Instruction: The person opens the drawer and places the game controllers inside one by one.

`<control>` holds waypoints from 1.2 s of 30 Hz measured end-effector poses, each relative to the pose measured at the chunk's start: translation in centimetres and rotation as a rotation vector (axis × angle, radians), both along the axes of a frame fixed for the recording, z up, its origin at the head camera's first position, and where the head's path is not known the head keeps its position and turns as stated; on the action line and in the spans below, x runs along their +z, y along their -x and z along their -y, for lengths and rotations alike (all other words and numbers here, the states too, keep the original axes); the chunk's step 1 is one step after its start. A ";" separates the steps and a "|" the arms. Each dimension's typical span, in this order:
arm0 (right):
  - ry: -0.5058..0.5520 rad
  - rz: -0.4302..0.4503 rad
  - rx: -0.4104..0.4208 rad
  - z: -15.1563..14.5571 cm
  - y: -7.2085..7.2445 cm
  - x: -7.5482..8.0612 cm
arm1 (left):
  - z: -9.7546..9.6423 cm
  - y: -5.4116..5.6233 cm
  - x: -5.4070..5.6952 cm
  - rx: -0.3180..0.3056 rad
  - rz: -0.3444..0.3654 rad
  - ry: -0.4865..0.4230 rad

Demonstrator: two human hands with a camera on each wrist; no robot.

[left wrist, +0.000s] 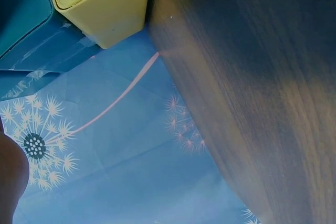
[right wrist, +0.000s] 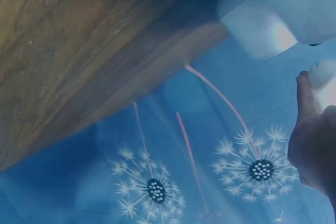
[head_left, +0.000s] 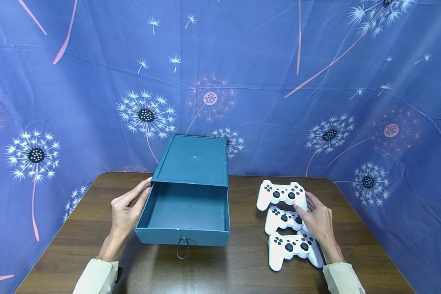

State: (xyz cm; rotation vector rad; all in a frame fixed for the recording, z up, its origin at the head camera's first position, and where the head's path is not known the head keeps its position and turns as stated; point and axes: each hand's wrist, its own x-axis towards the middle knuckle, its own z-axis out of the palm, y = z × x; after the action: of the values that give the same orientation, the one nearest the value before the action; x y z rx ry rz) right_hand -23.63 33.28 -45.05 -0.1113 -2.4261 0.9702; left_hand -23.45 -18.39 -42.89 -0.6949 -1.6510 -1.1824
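Observation:
A teal box (head_left: 196, 157) has its drawer (head_left: 183, 237) pulled out toward me, and the drawer's inside is bare. A thin loop hangs from the drawer front. My left hand (head_left: 126, 212) touches the box's left side near the drawer opening, fingers mostly straight. On the right, three white game controllers lie in a column: a far controller (head_left: 281, 192), a middle controller (head_left: 283, 219) and a near controller (head_left: 290, 247). With thumb and fingers, my right hand (head_left: 319, 220) pinches the far one's right handle. The right wrist view catches only part of that hand.
A yellow box (left wrist: 105, 14) stands against the teal one in the left wrist view, hidden from the head camera. Everything rests on a brown wooden table (head_left: 246, 265). Behind it hangs a blue cloth (head_left: 261, 114) with dandelion prints, close to the table's back edge.

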 end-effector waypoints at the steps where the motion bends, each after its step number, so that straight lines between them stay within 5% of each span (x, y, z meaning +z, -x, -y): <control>1: 0.001 -0.005 0.000 0.2 -0.2 0.1 | 0.0 0.0 0.0 -0.002 0.002 -0.001; 36: 0.131 -0.193 0.063 5.3 -6.5 5.5 | -0.2 -0.3 0.4 0.015 -0.006 0.004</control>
State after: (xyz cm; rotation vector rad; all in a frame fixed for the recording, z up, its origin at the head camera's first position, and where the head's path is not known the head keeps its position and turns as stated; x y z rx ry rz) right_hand -17.15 27.99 -39.57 0.0124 -2.2015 1.1148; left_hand -23.20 -18.21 -42.48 -0.6869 -1.6516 -1.1657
